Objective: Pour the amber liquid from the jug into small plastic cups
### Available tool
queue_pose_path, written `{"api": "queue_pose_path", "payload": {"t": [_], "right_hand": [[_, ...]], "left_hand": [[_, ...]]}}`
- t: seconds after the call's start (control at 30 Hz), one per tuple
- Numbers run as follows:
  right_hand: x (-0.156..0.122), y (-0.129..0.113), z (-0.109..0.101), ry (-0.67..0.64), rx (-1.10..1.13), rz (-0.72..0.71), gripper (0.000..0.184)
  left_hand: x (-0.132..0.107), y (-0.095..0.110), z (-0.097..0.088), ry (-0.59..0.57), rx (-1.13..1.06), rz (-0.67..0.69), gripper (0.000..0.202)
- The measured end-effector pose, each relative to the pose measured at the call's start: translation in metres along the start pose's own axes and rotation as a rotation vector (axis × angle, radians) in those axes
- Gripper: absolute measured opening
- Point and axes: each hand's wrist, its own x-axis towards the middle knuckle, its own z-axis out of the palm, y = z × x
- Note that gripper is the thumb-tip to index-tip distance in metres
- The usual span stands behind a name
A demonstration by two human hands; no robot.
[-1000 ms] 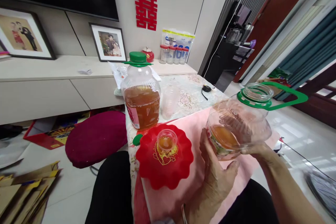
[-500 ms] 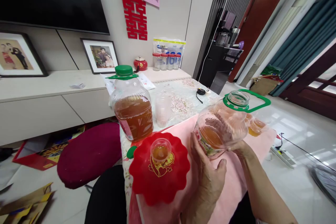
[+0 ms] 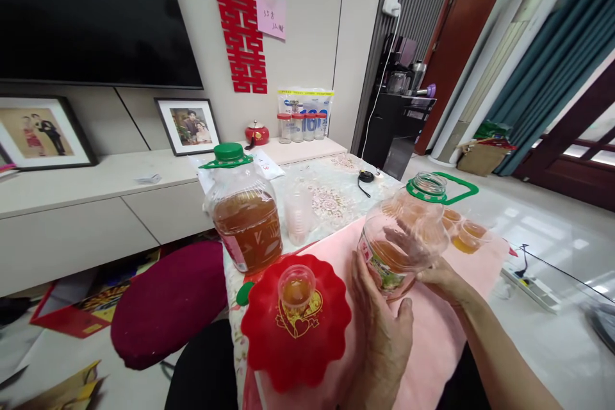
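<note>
L hand [image 3: 384, 339]: fingers gripping jug [image 3: 401, 237] side
R hand [image 3: 444, 278]: gripping too, fingers partly hidden
Jug: uncapped, hold lvl, clear of cup [image 3: 296, 288]

One head-worn camera is looking forward and down from the person's own viewpoint, hanging close above the left hand [image 3: 384, 333], the right hand [image 3: 439, 278] and the pink table cover [image 3: 435, 349]. Farther off, it is facing a television [image 3: 91, 13] and low cabinet [image 3: 62, 234] leftward, a teal curtain [image 3: 571, 45] rightward.
</note>
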Motion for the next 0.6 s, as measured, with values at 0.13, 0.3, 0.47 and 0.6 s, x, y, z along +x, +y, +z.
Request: {"api": "queue_pose_path", "payload": {"t": [0.13,0.3,0.47,0.6], "right_hand": [[-0.020,-0.016,0.010,0.131,-0.107,0.035,0.085],[-0.055,-0.026,0.024,0.485,-0.167,0.010,0.072],[-0.086,-0.041,0.046,0.788,-0.165,-0.078,0.046],[-0.093,-0.058,0.075,0.767,-0.307,-0.185,0.039]], "left_hand": [[-0.002,0.005,-0.002,0.025,0.017,-0.002,0.105],[-0.004,-0.003,0.002,0.050,0.062,0.065,0.102],[-0.007,-0.006,0.003,0.050,0.103,0.068,0.104],[-0.008,-0.003,0.002,0.033,0.154,0.041,0.102]]}}
